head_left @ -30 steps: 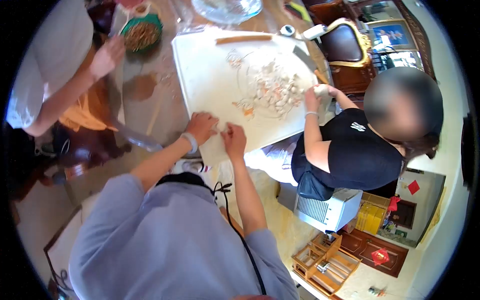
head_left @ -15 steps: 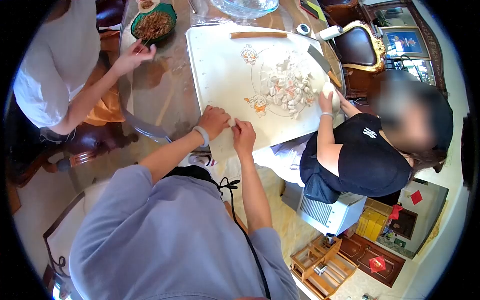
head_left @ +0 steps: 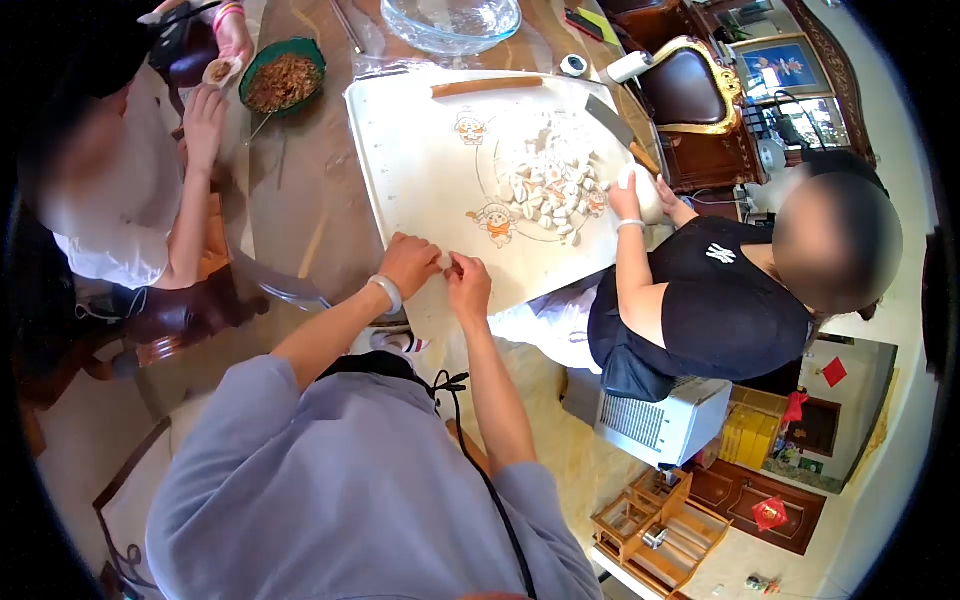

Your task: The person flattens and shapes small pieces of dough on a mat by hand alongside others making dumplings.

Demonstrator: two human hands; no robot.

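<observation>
Over the near edge of the white mat [head_left: 400, 180], my left hand [head_left: 410, 263] and my right hand [head_left: 467, 285] are close together, fingertips nearly meeting. A small pale piece of dough [head_left: 445, 261] shows between them, pinched by the fingers of both hands and partly hidden. Many cut dough pieces [head_left: 550, 195], dusted with flour, lie heaped on the mat's right half. A wooden rolling pin [head_left: 487, 87] rests along the far edge. The knife [head_left: 620, 130] with a wooden handle lies at the mat's right edge.
A co-worker [head_left: 700, 290] at right holds a large lump of dough [head_left: 642, 195]. Another person [head_left: 130, 190] at left holds a small filled wrapper [head_left: 218, 72] beside a green bowl of filling [head_left: 285, 80]. A glass bowl [head_left: 450, 25] stands at the back.
The person at left has drawn the hand back from the bowl to the wrapper. My hands stay together at the mat's edge. The view has shifted slightly.
</observation>
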